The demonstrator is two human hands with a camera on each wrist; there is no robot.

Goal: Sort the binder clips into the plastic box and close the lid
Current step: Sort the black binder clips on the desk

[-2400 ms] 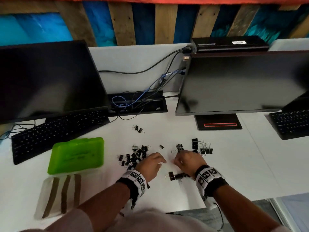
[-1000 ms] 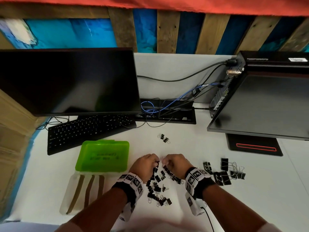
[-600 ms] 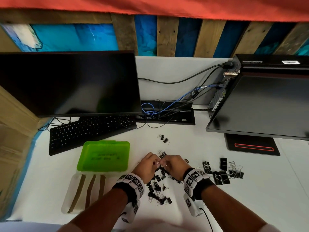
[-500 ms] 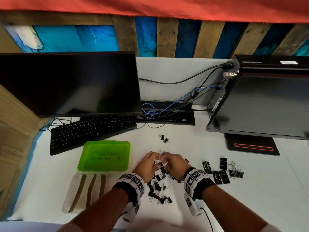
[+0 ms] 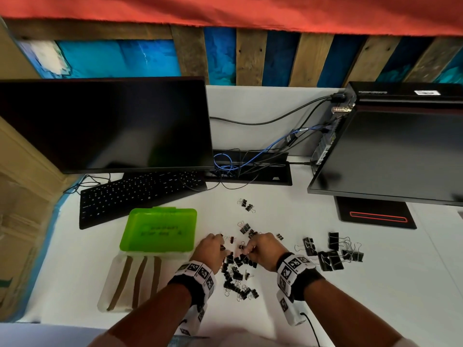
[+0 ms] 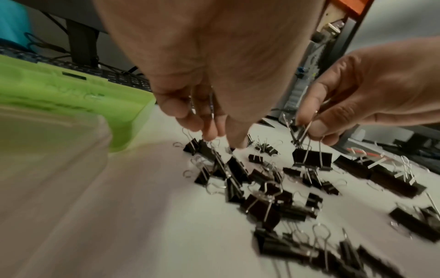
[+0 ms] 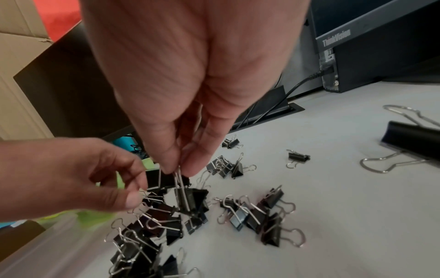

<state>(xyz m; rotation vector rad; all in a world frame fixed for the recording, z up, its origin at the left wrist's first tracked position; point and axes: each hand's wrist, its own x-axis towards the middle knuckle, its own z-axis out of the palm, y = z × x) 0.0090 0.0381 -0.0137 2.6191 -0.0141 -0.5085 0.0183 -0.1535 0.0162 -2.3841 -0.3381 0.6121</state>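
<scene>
Beside both hands pinching binder clips (image 5: 236,276), plastic box (image 5: 125,284) holds none visible.

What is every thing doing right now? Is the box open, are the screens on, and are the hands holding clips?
green lid: open, flat on the table
clear box: open, no clips visible inside
left hand: pinching a clip's wire handles
right hand: pinching a clip's wire handles
small clips: piled loose on the table
big clips: loose, off to the right
left monitor: dark
right monitor: dark
</scene>
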